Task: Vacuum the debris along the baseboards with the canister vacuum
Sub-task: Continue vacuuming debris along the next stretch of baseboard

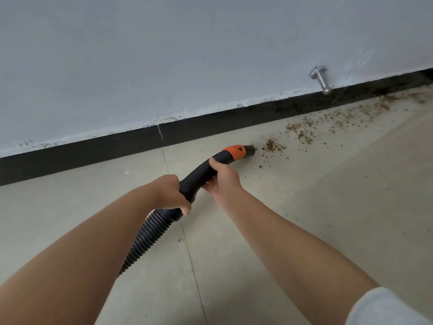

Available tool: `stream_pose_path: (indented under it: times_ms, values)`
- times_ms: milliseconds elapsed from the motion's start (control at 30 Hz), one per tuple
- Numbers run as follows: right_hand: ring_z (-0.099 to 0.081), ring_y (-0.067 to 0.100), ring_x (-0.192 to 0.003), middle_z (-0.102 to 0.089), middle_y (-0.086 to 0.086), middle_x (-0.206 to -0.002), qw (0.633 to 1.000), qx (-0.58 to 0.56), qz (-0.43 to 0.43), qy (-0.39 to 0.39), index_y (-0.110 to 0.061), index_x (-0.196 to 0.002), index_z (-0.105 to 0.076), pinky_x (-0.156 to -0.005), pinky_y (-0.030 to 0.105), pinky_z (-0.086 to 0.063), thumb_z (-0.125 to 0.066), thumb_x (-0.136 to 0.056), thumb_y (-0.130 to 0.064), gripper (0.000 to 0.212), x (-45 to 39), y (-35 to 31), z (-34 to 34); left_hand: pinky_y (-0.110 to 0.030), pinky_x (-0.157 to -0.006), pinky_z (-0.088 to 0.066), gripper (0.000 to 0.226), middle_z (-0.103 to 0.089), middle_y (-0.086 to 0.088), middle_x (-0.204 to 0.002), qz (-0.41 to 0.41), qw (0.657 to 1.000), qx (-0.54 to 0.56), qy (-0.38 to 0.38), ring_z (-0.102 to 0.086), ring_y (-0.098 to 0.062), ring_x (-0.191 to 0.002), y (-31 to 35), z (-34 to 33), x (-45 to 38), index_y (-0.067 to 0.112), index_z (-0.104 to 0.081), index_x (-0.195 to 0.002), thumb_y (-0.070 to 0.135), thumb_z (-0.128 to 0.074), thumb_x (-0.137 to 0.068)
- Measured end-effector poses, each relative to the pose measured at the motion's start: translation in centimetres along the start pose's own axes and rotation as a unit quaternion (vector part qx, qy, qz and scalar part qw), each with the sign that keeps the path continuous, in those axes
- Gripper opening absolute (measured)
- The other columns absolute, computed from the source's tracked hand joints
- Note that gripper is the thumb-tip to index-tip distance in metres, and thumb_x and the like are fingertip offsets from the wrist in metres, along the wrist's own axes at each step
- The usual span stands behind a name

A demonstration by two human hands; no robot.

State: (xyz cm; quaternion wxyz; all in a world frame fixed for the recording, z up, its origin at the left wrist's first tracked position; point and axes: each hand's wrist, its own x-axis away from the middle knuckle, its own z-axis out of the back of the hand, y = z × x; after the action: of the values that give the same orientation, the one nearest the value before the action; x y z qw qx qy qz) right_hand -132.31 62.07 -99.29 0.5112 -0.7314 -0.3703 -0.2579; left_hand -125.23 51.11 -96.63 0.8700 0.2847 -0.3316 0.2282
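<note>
Both hands are clamped on the black vacuum handle point(201, 177): my left hand point(169, 194) grips its near end where the ribbed hose point(145, 240) joins, my right hand point(222, 175) wraps it farther up, below the orange collar point(235, 152). Its open tip sits on the floor point(281, 219) just left of the brown debris point(271, 145), which trails right along the black baseboard point(210, 126), below a metal doorstop point(321, 79)

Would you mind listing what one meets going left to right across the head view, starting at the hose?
Ribbed hose → left hand → right hand → orange collar → nozzle tip → nearest debris pile → metal door stop.
</note>
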Motion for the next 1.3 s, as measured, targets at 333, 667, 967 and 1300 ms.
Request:
stream_pose_path:
  times_ms: [333, 667, 967, 1300]
  values:
    - [-0.056, 0.034, -0.112, -0.056, 0.016, -0.123, 0.996, 0.029, 0.026, 0.077, -0.003, -0.132, -0.044, -0.087, 0.041, -0.052, -0.060, -0.091, -0.018, 0.047, -1.9, -3.9, 3.8, -0.020, -0.061, -0.041, 0.031, -0.056, -0.001, -0.082, -0.048, 0.999, 0.020, 0.017, -0.053, -0.015, -0.075, 5.4, -1.5, -2.5, 0.014, -0.052, -0.085, 0.024, -0.076, -0.070]
    - [-0.055, 0.027, -0.090, -0.056, 0.011, -0.103, 0.992, 0.009, 0.057, 0.112, -0.002, -0.126, -0.047, -0.083, 0.038, -0.049, -0.059, -0.091, -0.018, 0.041, -3.3, -7.1, 7.2, -0.016, -0.050, -0.042, 0.032, -0.060, 0.005, -0.066, -0.061, 0.986, 0.117, 0.097, -0.056, -0.004, -0.059, 8.9, -3.9, -3.4, 0.015, -0.051, -0.082, 0.028, -0.077, -0.068]
    - [-0.057, 0.033, -0.110, -0.057, 0.018, -0.123, 0.991, 0.041, 0.107, 0.064, 0.001, -0.126, -0.049, -0.081, 0.040, -0.054, -0.064, -0.088, -0.013, 0.043, -2.2, -7.1, 2.9, -0.018, -0.050, -0.038, 0.038, -0.056, 0.003, -0.079, -0.083, 0.981, 0.102, 0.141, -0.052, -0.005, -0.065, 5.8, -1.9, -2.7, 0.014, -0.051, -0.096, 0.025, -0.076, -0.069]
    - [-0.054, 0.035, -0.116, -0.054, 0.016, -0.127, 0.995, 0.096, -0.004, -0.001, -0.003, -0.129, -0.043, -0.092, 0.047, -0.051, -0.063, -0.088, -0.014, 0.047, -1.1, -0.1, -4.6, -0.018, -0.050, -0.037, 0.030, -0.057, 0.002, -0.069, -0.017, 0.983, 0.100, 0.152, -0.054, -0.007, -0.061, -3.8, 0.5, 1.4, 0.016, -0.051, -0.086, 0.011, -0.075, -0.069]
